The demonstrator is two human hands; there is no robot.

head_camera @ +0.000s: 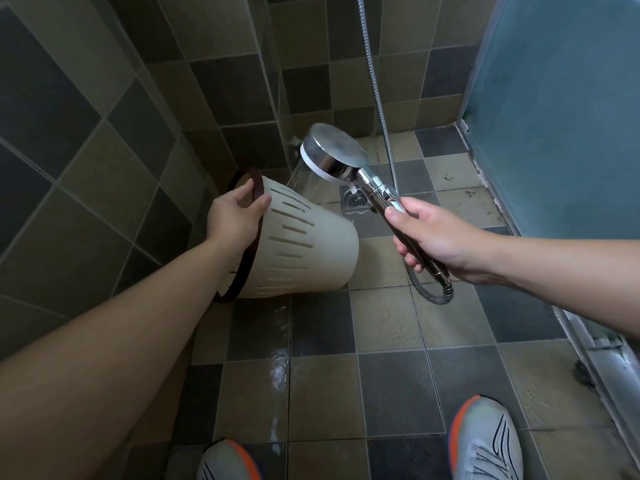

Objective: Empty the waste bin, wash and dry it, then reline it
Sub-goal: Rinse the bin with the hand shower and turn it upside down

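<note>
A cream waste bin [304,247] with slotted sides and a dark brown rim is tipped on its side, its opening facing left toward the tiled wall. My left hand [235,216] grips the rim at the top, thumb outside and fingers inside. My right hand [436,237] holds the handle of a chrome shower head [332,154]. The head points down and left, and water sprays from it onto the upper side of the bin near the rim.
A square floor drain [354,199] lies behind the bin. The metal shower hose [377,98] hangs down the back wall and loops under my right hand. A frosted glass door [561,116] stands on the right. Wet floor tiles and my two shoes are below.
</note>
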